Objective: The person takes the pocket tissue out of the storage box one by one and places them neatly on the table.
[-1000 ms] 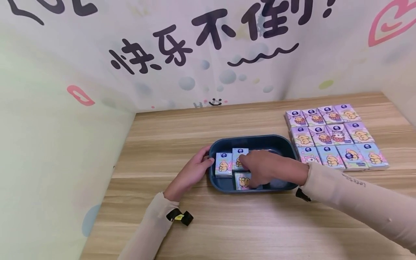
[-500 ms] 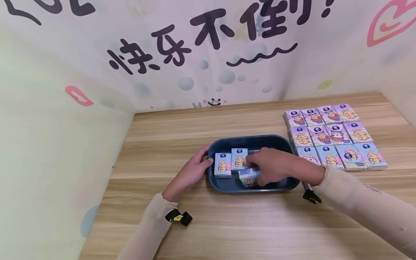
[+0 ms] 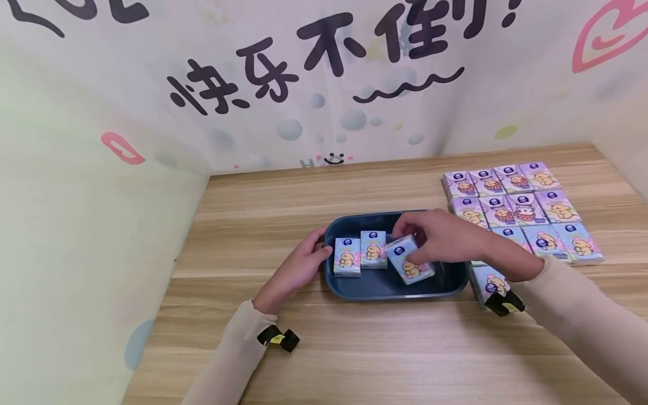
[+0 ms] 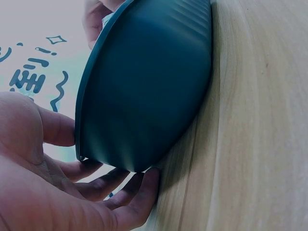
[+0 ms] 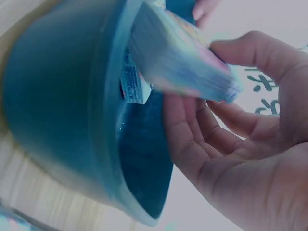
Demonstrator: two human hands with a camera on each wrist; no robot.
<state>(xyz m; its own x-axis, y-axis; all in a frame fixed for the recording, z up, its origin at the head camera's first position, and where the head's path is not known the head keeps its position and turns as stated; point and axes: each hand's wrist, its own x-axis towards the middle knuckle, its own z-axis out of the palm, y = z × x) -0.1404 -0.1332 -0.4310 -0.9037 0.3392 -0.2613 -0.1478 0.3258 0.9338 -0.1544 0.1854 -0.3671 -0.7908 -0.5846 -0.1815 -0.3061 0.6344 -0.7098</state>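
Observation:
My right hand pinches a blue tissue pack printed with a cartoon bear, thumb on its face. The pack is tilted over the right half of the dark blue tray. In the right wrist view the held pack shows its side above the tray wall, fingers beneath it. Two more blue packs stand side by side in the tray's left half, a left one and a right one. My left hand holds the tray's left end, thumb at the rim, fingers curled against the outer wall.
To the right, rows of purple and blue tissue packs lie close together on the wooden table. One blue pack lies beside the tray's right end, partly under the right wrist camera. A printed wall sheet stands behind.
My right hand has picked up the blue pack lying low in the tray, moved it right and turned it face up. The left hand has stayed at the tray's end.

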